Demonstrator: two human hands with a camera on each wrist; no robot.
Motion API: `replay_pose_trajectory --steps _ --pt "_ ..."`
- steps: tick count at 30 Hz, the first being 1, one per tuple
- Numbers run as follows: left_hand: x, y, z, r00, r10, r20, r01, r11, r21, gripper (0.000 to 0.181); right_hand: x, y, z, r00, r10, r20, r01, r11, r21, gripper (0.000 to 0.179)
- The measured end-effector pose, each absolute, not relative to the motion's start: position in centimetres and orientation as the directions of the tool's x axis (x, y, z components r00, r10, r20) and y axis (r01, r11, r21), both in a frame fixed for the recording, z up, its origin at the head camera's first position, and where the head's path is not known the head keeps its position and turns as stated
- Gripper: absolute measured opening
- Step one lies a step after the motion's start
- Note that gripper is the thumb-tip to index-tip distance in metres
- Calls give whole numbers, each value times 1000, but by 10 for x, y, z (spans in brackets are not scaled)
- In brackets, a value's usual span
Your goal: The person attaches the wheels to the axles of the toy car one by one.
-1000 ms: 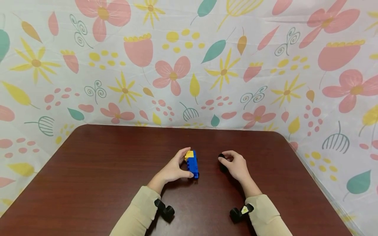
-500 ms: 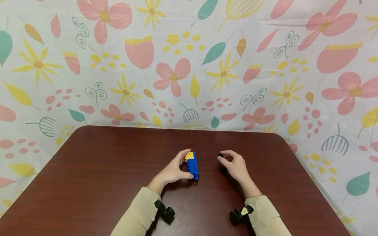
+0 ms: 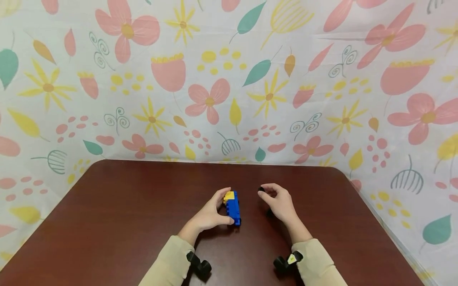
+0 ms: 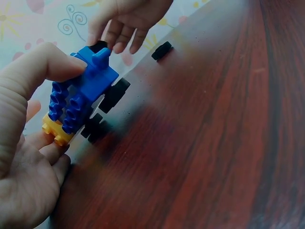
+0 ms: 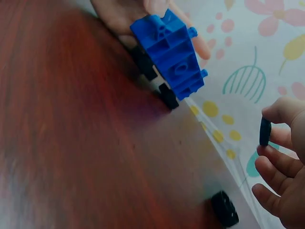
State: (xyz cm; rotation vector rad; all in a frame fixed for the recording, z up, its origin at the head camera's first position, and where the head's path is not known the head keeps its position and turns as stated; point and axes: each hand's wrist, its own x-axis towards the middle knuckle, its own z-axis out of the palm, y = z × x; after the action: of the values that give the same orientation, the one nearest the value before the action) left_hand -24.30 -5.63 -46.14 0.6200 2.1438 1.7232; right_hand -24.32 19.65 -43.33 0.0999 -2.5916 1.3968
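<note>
Nearest us, our left hand (image 3: 207, 216) grips the block toy (image 3: 233, 209) end to end, thumb against the blue end, fingers at the yellow one. The toy is on its side, studs toward our left palm, mounted wheels (image 5: 144, 63) toward the table (image 3: 107, 222); we cannot tell whether they touch it. Our right hand (image 3: 282, 204) pinches the held wheel (image 5: 265, 131) between thumb and fingertip, its other fingers loosely bent, well apart from the toy. We do best to grip only the ends, leaving the underside open, and to pinch lightly, clear of the loose wheel (image 5: 225, 209) below.

Counting near to far, we have two sleeves (image 3: 168, 260), two wrist cameras (image 3: 202, 269), two hands, one toy and four wheels in sight: two mounted, one pinched, one loose. Beyond them hangs flowered cloth (image 3: 229, 51).
</note>
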Motion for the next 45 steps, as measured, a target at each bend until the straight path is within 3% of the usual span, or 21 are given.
replay_pose_trajectory --steps 20,45 --pt "-241 -61 -461 -872 487 43 145 174 974 94 -248 171 -436 -960 50 275 -232 403 -885 30" --pt "-239 -52 -450 -854 509 110 229 176 958 93 -223 156 -408 -981 -23 195 -191 323 -927 28"
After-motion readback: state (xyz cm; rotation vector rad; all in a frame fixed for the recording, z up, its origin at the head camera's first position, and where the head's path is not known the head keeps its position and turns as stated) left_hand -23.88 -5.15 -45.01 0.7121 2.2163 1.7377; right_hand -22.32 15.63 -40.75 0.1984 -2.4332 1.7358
